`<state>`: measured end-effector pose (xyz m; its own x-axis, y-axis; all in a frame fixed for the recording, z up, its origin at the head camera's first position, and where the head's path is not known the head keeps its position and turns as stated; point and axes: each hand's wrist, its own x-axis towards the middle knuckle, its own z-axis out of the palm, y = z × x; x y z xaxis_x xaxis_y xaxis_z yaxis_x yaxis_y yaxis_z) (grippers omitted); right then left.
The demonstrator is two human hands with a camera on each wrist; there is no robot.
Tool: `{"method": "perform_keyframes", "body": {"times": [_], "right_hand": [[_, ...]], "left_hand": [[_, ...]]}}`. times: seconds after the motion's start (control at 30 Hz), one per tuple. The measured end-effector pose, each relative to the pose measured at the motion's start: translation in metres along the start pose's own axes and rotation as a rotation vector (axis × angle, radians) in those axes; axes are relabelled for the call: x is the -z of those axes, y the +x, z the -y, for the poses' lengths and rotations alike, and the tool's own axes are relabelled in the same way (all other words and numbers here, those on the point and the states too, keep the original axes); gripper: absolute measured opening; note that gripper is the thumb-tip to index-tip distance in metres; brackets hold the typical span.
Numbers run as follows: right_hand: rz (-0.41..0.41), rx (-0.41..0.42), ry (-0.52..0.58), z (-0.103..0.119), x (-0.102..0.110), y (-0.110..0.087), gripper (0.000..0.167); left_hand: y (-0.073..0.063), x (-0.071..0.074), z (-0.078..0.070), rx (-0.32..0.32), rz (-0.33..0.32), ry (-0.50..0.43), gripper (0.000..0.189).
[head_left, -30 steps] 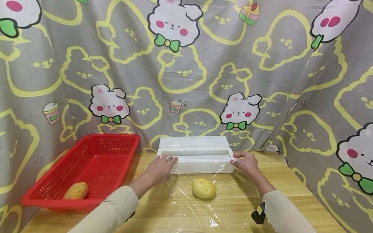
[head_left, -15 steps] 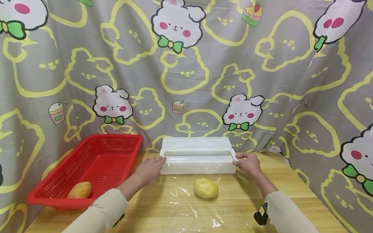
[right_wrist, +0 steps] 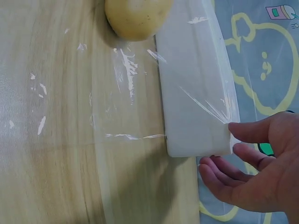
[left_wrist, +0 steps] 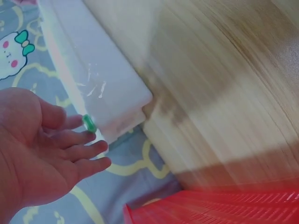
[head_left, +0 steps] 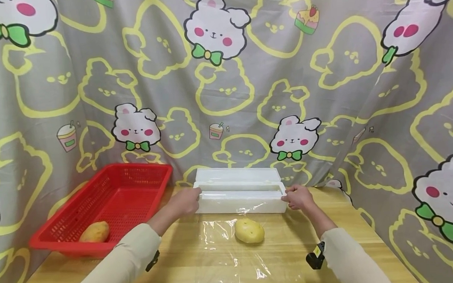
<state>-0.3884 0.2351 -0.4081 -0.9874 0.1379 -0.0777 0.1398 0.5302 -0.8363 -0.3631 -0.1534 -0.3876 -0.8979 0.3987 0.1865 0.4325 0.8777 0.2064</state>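
Note:
A white cling film dispenser [head_left: 241,205] stands with its lid raised at the back of the table. Clear film [head_left: 228,256] stretches from it toward me, and a yellow potato [head_left: 249,231] lies on the film. At the dispenser's left end is my left hand [head_left: 185,201]; in its wrist view the fingers are half extended and the fingertips touch a small green piece [left_wrist: 89,123] on the dispenser's edge. My right hand [head_left: 299,196] holds the right end. Its thumb [right_wrist: 250,132] presses the film to the corner, other fingers lying lower at that end.
A red plastic basket [head_left: 158,192] stands on the left, holding a second potato [head_left: 94,232]. Patterned curtain [head_left: 232,102] hangs close behind the dispenser and along both sides. The wooden table [head_left: 344,255] reaches toward me.
My left hand has moved left from the dispenser's top to its left end, and its fingers bend more. The right hand stays at the right end. The film by the potato lies flatter.

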Motion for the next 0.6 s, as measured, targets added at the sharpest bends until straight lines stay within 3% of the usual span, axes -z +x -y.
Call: {"method": "perform_keyframes", "body": {"times": [0.17,0.37,0.5,0.6], "right_hand": [[0.047,-0.001,-0.024,0.007,0.006,-0.003,0.036],[0.050,0.026,-0.068,0.008,0.014,-0.006,0.036],[-0.013,0.082,-0.186,0.006,0.017,-0.010,0.037],[-0.083,0.151,-0.311,0.003,0.018,-0.016,0.033]], "left_hand": [[0.000,0.002,-0.004,0.030,0.001,0.017,0.012],[-0.002,0.003,-0.014,0.059,0.008,0.004,0.009],[-0.008,0.004,-0.023,0.049,-0.013,-0.026,0.014],[-0.016,0.004,-0.031,-0.013,-0.010,-0.042,0.018]]}}
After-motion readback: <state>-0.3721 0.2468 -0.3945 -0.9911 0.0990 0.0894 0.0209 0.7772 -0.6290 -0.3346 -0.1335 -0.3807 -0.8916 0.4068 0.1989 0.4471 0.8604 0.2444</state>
